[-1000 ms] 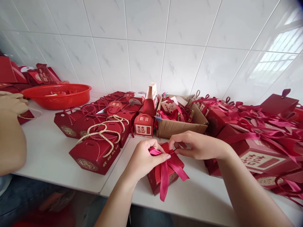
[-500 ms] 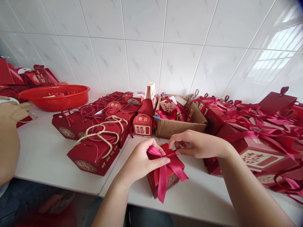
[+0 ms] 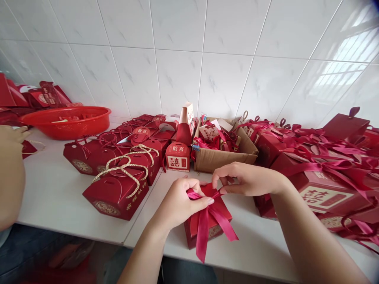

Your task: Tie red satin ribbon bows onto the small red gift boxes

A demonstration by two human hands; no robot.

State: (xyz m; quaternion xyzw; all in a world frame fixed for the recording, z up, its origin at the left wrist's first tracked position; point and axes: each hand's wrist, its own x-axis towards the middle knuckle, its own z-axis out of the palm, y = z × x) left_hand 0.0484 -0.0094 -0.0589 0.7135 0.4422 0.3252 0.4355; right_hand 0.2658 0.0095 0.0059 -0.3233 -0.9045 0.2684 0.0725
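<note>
A small red gift box point(image 3: 217, 215) stands on the white table, close to its front edge. A pink satin ribbon point(image 3: 202, 236) is looped on its top, and two tails hang down the near side. My left hand point(image 3: 189, 199) pinches the ribbon between thumb and forefinger at the top left of the box. At the right side of the knot, my right hand point(image 3: 237, 180) also grips the ribbon with its fingertips. Part of the loops and the knot is hidden behind my fingers.
Red boxes with gold cords point(image 3: 118, 197) stand left. Behind is a cardboard box point(image 3: 226, 159) of ribbons and cards. Ribboned red boxes point(image 3: 325, 195) are stacked right. Far left are a red plastic basin point(image 3: 66, 132) and another person's arm point(image 3: 12, 177). A tiled wall point(image 3: 177, 79) closes the back.
The ribbon loops have shrunk and flattened, and the front tails hang a little lower. My left fingers have curled in more. The other person's hand at far left has shifted.
</note>
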